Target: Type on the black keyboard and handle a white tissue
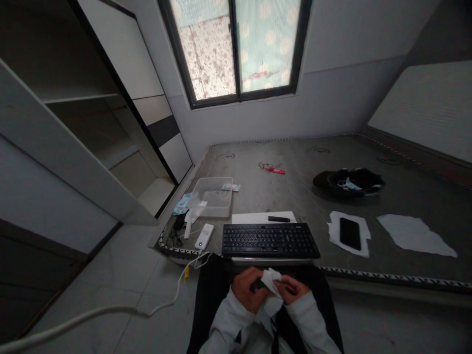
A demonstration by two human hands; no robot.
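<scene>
A crumpled white tissue point(271, 278) is held over my lap, between my two hands. My left hand point(248, 289) is closed, its curled fingertips pinching the tissue's left side. From the other side, my right hand point(294, 290) grips it between thumb and fingers. Part of the tissue hangs below the hands. Just beyond them, at the mattress edge, lies a black keyboard point(270, 240), and neither hand touches it. Behind the keyboard, a short black stick-like object point(279, 219) rests on a white sheet or board point(250, 217).
On the left are a clear plastic box point(231, 196), a white power bank-like device point(204, 237) and a white cable point(173, 301). To the right lie a black phone point(350, 234) on paper, another white sheet point(416, 235) and a dark cap point(348, 183). A red strip point(275, 170) lies farther back.
</scene>
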